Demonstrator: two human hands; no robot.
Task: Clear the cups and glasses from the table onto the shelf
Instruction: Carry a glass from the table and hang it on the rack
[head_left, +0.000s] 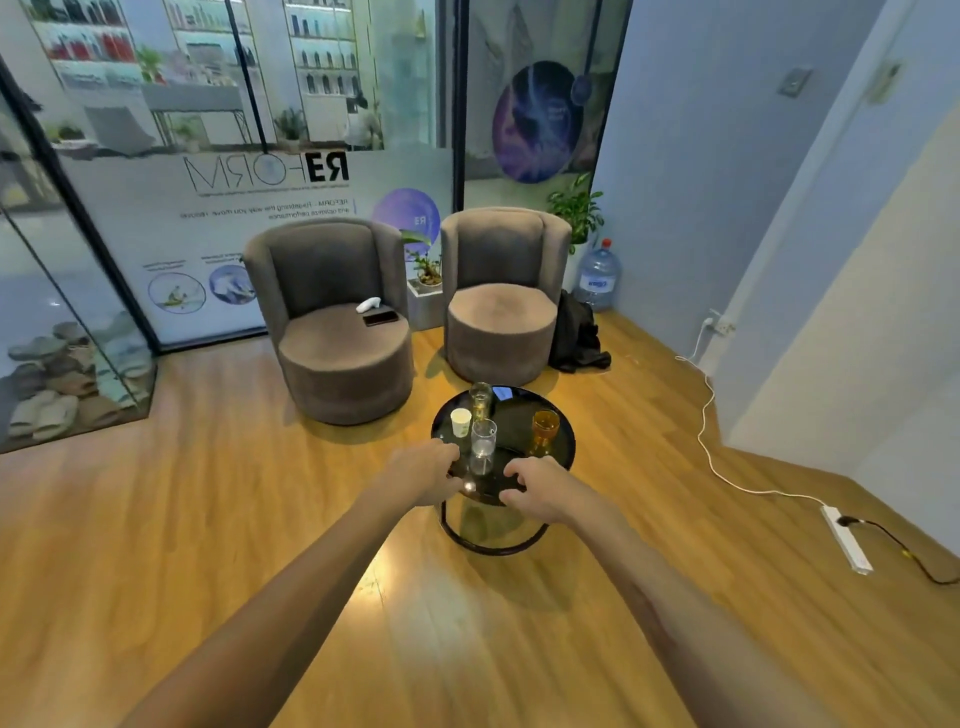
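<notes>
A small round black table (563, 441) stands on the wooden floor ahead of me. On it are a white paper cup (461, 421), a clear tall glass (483, 447), a yellowish glass (480, 400) at the back and an amber glass (545, 431) on the right. My left hand (427, 472) hovers at the table's near left edge, left of the clear glass, fingers curled and holding nothing. My right hand (535, 488) hovers at the near right edge, fingers spread, empty. No shelf is in view.
Two brown armchairs (332, 322) (501, 296) stand behind the table; the left one holds a phone and a white object. A black bag (576, 338), a water bottle (598, 278), plants and glass walls are beyond. A white cable and power strip (847, 540) lie on the floor at right.
</notes>
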